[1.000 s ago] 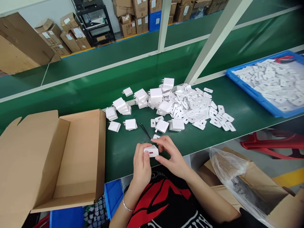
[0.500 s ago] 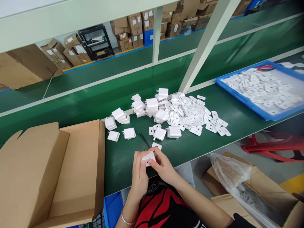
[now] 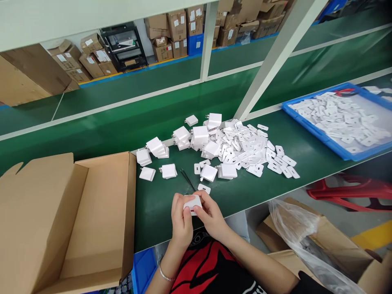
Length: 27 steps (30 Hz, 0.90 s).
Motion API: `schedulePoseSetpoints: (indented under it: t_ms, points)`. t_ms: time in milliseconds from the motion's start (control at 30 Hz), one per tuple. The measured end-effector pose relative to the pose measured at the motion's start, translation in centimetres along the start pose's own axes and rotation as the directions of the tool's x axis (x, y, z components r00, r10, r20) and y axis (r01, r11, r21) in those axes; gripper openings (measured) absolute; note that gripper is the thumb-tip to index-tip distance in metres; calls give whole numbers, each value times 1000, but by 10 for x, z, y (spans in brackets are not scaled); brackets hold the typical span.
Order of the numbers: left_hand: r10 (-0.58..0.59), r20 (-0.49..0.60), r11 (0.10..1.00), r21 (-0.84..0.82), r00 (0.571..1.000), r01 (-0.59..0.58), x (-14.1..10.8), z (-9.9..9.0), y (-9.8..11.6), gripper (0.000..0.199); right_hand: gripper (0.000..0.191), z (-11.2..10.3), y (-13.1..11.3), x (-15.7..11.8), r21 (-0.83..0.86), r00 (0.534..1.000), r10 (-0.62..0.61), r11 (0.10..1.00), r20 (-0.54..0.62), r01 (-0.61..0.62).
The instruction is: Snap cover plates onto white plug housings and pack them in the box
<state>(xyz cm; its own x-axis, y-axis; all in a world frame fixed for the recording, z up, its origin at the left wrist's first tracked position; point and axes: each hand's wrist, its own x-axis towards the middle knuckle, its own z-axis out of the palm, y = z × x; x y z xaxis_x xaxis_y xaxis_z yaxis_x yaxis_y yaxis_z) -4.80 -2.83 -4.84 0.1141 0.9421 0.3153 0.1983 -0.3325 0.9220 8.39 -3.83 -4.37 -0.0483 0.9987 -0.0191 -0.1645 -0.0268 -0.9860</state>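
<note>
Both hands hold one white charger [image 3: 192, 202] near the front edge of the green table [image 3: 153, 220]. My left hand [image 3: 181, 218] is closed on its left side, and my right hand [image 3: 212, 216] grips its right side. A narrow dark-red strip shows on the charger's near end. Black tweezers [image 3: 187, 179] lie just beyond my fingers, close to a flat white cover plate [image 3: 204, 188] with a slot. Farther back lie several white chargers [image 3: 200, 135] with metal prongs, some stacked, beside a heap of white cover plates [image 3: 245, 143].
At the left stands an open cardboard box [image 3: 94, 216]. A blue tray [image 3: 332, 139] of white plates lies at the right. Slanting down to the table's back is a pale metal post [image 3: 275, 61]. Below right are a red stool [image 3: 346, 192] and a plastic-lined carton [image 3: 330, 241].
The charger has tipped slightly between my hands, so a dark-red strip shows at its near end. The whole view has shifted a little; both hands keep their grip.
</note>
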Motion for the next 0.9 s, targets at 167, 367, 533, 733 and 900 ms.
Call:
schedulePoseSetpoints:
  t_ms: [167, 367, 533, 733, 900]
  points:
    - [-53, 24, 997, -52, 998, 54, -1, 1, 2, 37, 37, -3, 2, -1, -134, 997, -59, 990, -46, 52]
    - [19, 104, 996, -91, 994, -9, -13, -3, 2, 41, 50, -11, -34, -11, -495, 979, -187, 845, 82, 203]
    - [18, -146, 999, 53, 989, -10, -23, -25, -20, 38, 66, -60, -110, 28, -741, 853, -399, 447, 336, 501]
    - [-61, -393, 955, 244, 917, 168, -36, -52, -50, 41, 55, -160, -173, 226, -923, 928, -367, 331, 67, 198]
    - [-113, -395, 948, 233, 912, 218, -36, -47, -54, 45, 65, -205, -162, 340, -993, 1000, -25, 115, -8, -5]
